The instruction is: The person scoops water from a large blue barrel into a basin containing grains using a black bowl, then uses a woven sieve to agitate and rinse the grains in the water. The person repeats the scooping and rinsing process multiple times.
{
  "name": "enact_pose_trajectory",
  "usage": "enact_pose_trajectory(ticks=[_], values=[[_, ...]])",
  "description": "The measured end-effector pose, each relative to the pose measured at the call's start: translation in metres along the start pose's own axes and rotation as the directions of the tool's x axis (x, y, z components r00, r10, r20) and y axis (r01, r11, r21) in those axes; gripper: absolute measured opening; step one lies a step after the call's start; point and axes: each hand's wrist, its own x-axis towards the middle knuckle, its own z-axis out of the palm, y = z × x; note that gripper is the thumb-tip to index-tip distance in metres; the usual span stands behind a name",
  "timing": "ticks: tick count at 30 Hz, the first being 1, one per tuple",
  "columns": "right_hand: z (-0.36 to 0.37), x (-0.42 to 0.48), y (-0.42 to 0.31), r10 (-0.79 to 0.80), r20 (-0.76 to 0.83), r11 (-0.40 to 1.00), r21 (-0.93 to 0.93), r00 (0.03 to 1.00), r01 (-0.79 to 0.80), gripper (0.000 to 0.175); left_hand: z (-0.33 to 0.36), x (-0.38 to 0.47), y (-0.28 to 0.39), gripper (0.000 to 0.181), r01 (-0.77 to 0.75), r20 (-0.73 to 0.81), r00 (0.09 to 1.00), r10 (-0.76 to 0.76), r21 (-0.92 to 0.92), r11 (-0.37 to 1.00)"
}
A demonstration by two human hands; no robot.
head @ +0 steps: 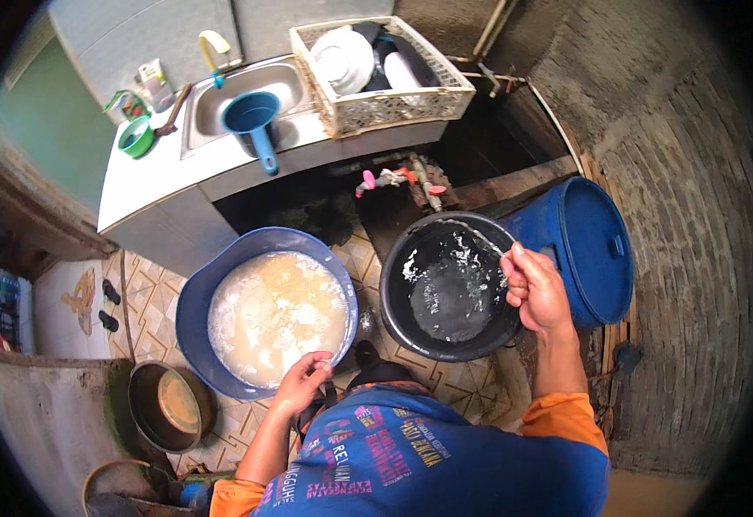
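Note:
My right hand [535,284] is closed above the right rim of a black plastic tub [396,316] of clear, rippling water. A thin, clear, shiny strand [473,231] runs from the tub's far rim to its fingers; its material is hard to tell. My left hand [302,384] rests by the near rim of a blue plastic tub [192,329], fingers bent together. Whether it pinches something is unclear. Cloudy whitish-tan water [279,310] with foam patches fills much of that tub.
Behind are a steel sink [292,84] with a blue dipper [250,113], a crate [396,110] of dishes and a green bowl [136,137]. Taps [383,181] stand behind the black tub. A lidded blue drum [593,252] is at right, a dark basin [150,420] at left.

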Motion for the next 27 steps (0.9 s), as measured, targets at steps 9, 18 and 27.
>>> enact_pose_trajectory(ticks=[9, 18, 27], values=[[0.131, -0.003, 0.043, 0.263, 0.444, 0.962, -0.183, 0.857, -0.201, 0.033, -0.010, -0.021, -0.024, 0.013, -0.079, -0.127, 0.991, 0.036, -0.352, 0.933], [0.243, 0.037, 0.141, 0.298, 0.559, 0.954, -0.200, 0.774, -0.223, 0.040, -0.079, -0.090, 0.036, 0.024, -0.357, -0.591, 0.786, 0.179, -0.199, 0.913], [0.305, 0.034, 0.195, 0.307, 0.595, 0.950, -0.145, 0.743, -0.277, 0.043, -0.110, -0.121, 0.080, 0.024, -0.278, -0.659, 0.711, 0.245, 0.056, 0.959]])
